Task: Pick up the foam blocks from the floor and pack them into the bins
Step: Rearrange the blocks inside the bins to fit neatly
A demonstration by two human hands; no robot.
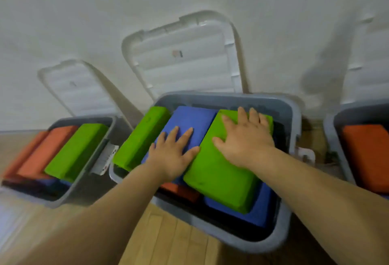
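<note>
While the fingers (186, 136) of both hands lie straight and spread, gripping nothing, the left hand (172, 153) presses flat on the blue block (195, 117) and the right hand (246, 138) on the large green block (216, 178), both in the middle bin (293, 121). Pressing down evenly with both hands should seat this layer; the second green block (141, 136), at the left wall, seems to ride high and may need the same.

Plain white wall (84, 12) takes up the whole top half. It's slightly textured and softly lit, with a blurry grey shadow (322, 71) smeared across it on the right. Below that is a light wood plank floor (168, 239), with a pale baseboard strip (21, 131) at the far left where the two meet.
</note>
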